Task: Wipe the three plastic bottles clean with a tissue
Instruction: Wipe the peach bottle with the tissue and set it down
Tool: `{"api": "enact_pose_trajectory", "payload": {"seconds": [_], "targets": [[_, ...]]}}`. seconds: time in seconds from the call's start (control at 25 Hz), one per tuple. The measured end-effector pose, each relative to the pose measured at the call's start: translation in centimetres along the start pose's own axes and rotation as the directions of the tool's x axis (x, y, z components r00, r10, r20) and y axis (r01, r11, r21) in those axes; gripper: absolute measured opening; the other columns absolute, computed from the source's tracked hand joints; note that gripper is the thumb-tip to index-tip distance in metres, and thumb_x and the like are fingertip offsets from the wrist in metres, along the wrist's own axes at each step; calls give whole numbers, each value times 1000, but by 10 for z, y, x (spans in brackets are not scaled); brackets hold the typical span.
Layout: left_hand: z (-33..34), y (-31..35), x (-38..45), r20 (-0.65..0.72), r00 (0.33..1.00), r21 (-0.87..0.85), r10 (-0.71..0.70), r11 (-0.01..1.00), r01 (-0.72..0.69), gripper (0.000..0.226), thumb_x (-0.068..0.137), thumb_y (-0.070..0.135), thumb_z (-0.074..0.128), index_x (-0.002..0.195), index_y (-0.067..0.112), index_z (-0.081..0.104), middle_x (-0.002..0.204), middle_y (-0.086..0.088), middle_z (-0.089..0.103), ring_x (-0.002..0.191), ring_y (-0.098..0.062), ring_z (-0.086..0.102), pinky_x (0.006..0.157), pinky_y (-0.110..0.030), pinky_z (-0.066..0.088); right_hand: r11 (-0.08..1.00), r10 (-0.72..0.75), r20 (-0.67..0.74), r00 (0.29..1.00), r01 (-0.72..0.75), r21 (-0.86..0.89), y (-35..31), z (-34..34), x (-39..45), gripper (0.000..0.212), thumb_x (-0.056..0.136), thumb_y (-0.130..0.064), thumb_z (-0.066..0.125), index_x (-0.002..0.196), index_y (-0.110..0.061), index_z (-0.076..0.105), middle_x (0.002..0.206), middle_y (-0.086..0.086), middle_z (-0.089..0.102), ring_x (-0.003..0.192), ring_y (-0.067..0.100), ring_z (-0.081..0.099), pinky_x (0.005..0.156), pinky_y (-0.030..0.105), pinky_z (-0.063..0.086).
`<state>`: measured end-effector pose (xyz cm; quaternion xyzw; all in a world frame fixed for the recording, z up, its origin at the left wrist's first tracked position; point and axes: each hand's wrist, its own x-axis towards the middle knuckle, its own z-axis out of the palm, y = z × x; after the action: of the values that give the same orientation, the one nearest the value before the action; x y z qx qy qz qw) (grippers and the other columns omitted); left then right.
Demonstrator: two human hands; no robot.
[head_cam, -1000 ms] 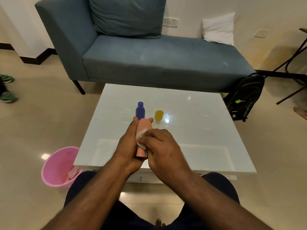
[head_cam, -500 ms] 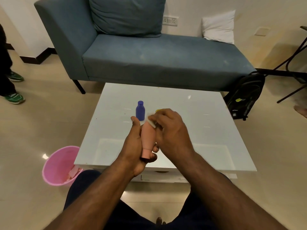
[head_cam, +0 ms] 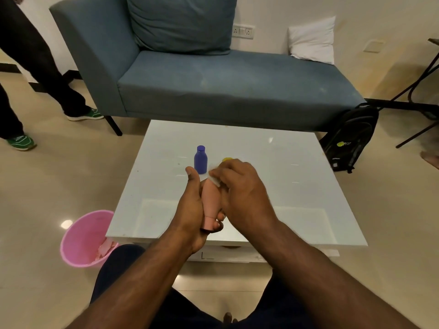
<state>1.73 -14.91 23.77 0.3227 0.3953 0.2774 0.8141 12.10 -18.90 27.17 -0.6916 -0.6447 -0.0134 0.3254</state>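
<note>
A blue chaise sofa is seen against the back wall, with a blue cushion at its backrest and a white pillow at the far end. A white glossy coffee table is placed in front of it. A black backpack is leaned near the table's right far corner. A pink waste bin is set on the floor just beside the table's left near corner, with crumpled tissues inside. A bystander's dark trouser legs and green shoes are visible at far left.

Over the table's near half, a pink plastic bottle is held tilted, cap end toward the wearer. It is gripped by the left hand, fingers curled round its neck, thumb extended along its side. A white tissue is pinched by the right hand and pressed on the bottle's far end. A blue plastic bottle is stood upright on the table just beyond the hands. A yellow plastic bottle is mostly hidden behind the right hand; only its top is seen.
</note>
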Motion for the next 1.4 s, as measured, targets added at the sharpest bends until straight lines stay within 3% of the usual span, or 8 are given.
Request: {"api": "enact_pose_trajectory", "payload": {"seconds": [0.08,0.28,0.48,0.64,0.76,0.92,1.04,1.4], "targets": [[0,1,-1,24,1000,-29,-8,1000,9,82,82,80,35,125,18,65,100,-15,73,82,-29,64,66,-34,46,994,-60,8,998,59,90,-11,1,-11,21,76,3,67,96,0,70,94,14,64,88,17,55,78,34,51],[-1,1,-2,27,1000,13,-7,1000,7,63,92,66,50,125,14,64,89,-10,66,58,-15,55,46,-24,44,982,85,-26,996,-80,173,9,-1,-3,23,83,-4,69,106,-8,70,102,6,64,93,16,58,86,26,51],[-7,4,1,1,1000,-90,-29,995,29,70,85,68,52,135,19,62,126,-17,70,115,-36,67,99,-51,50,986,14,24,1000,-18,168,-8,2,-28,27,80,0,60,103,-11,70,104,2,64,95,17,57,85,17,43],[-2,6,1,-16,999,-101,-45,994,43,62,90,63,54,133,18,60,116,-17,69,85,-25,65,61,-33,55,956,160,-29,987,-148,254,11,-3,-2,22,86,0,62,102,-13,70,102,-3,62,89,3,54,80,5,41],[-3,8,5,-21,998,-155,-51,987,47,57,97,61,47,133,20,61,125,-16,71,105,-30,70,86,-46,56,959,150,-37,988,-137,247,0,1,-13,23,86,2,60,102,-12,69,104,-1,60,93,10,55,82,14,46],[-10,12,6,-1,997,-210,-82,975,80,61,99,63,40,133,19,64,120,-15,73,102,-30,72,90,-49,57,979,14,11,1000,-16,203,-10,6,-33,29,81,1,58,104,-12,70,107,1,63,100,18,58,87,21,47],[-5,8,6,-34,996,-170,-77,983,70,53,97,59,49,132,20,62,127,-20,69,111,-34,67,107,-57,46,958,130,-16,991,-122,258,4,3,-10,27,84,4,59,104,-10,70,104,0,60,96,13,58,82,20,50],[-8,10,7,2,997,-194,-80,978,79,55,98,57,46,133,18,63,130,-19,68,112,-34,66,106,-55,46,982,45,25,999,-49,182,-2,5,-16,25,82,-5,57,103,-10,70,103,4,63,95,20,58,84,26,50]]}}
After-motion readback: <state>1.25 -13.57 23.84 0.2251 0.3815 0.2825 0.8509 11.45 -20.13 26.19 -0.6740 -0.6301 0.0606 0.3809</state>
